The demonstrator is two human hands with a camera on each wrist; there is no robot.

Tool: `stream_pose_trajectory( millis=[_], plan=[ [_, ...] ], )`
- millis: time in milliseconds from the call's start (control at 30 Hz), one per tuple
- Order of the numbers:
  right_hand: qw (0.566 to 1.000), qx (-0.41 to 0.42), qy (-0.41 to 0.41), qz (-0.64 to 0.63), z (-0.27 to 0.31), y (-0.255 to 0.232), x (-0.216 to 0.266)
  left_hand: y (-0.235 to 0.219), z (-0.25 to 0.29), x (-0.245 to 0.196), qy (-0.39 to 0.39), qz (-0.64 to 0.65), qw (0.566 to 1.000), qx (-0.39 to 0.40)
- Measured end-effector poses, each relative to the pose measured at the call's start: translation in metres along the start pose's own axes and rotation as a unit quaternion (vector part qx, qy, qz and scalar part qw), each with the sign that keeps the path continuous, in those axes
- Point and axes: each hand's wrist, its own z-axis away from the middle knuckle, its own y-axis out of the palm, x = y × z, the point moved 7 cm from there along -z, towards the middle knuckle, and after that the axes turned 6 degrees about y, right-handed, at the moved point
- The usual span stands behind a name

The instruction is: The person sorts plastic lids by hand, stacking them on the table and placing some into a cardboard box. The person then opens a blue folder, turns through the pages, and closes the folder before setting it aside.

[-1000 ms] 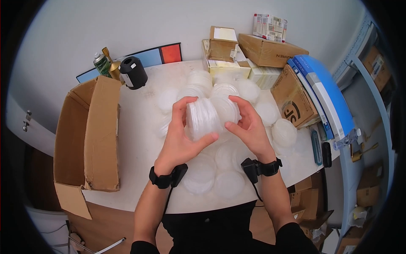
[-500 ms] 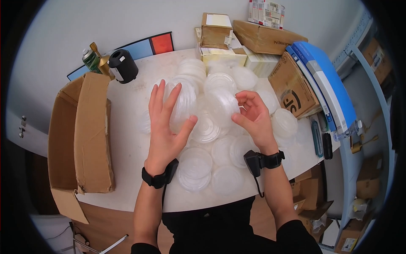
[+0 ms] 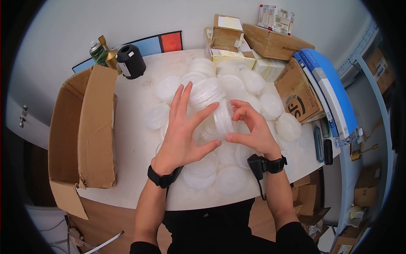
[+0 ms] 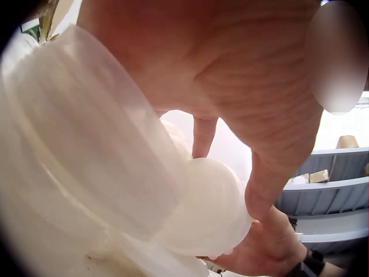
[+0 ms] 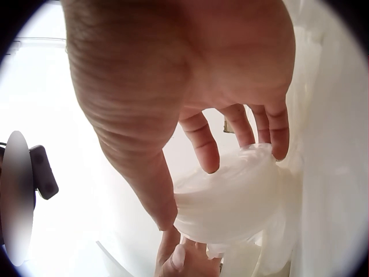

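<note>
My right hand (image 3: 256,129) holds a short stack of clear round plastic lids (image 3: 222,118), tilted on edge, between its thumb and curled fingers. In the right wrist view the stack of lids (image 5: 230,202) lies under the fingertips, the thumb at its side. My left hand (image 3: 182,131) is spread, its straight index finger and thumb reaching the near side of that stack. A thicker, ribbed stack of lids (image 3: 206,92) rests on the pile just beyond the left fingers. It looms large in the left wrist view, a frosted stack (image 4: 98,133) beside the palm.
More loose lids (image 3: 230,180) cover the middle of the white table (image 3: 135,139). An open cardboard box (image 3: 98,127) stands at the left, a black cylinder (image 3: 131,62) behind it. Cartons (image 3: 275,42) line the back, and blue binders (image 3: 327,89) lean on a box at right.
The left hand has let go of the thicker stack, which now rests on the pile, and has moved right toward the right hand. The right hand's smaller stack has turned onto its edge.
</note>
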Motion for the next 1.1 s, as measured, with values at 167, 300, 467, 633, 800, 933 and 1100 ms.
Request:
stream_pose_trajectory(
  millis=[167,300,467,633,800,933,1100],
  plan=[
    [0.998,0.018,-0.002,-0.061,0.003,0.008,0.006,0.002,-0.003,-0.009,0.028,-0.014,0.999,-0.026],
    [0.996,0.014,0.003,-0.087,0.004,0.007,0.007,-0.002,-0.001,-0.005,0.019,0.012,0.999,-0.036],
    [0.975,-0.079,0.041,-0.204,0.005,-0.01,0.008,-0.008,0.003,0.014,-0.021,0.01,0.993,-0.115],
    [0.984,-0.138,-0.016,-0.11,0.004,-0.023,0.002,-0.012,0.008,0.022,-0.071,0.024,0.989,-0.125],
    [0.984,-0.175,-0.013,0.038,0.005,-0.017,0.01,-0.008,0.008,0.025,-0.123,0.09,0.982,-0.111],
    [0.981,-0.169,-0.026,0.089,0.006,-0.015,0.009,0.0,0.003,0.017,-0.095,0.042,0.993,-0.052],
    [0.988,-0.091,0.004,0.124,0.003,-0.009,0.012,0.003,0.008,0.026,-0.113,0.02,0.99,-0.077]
  ],
)
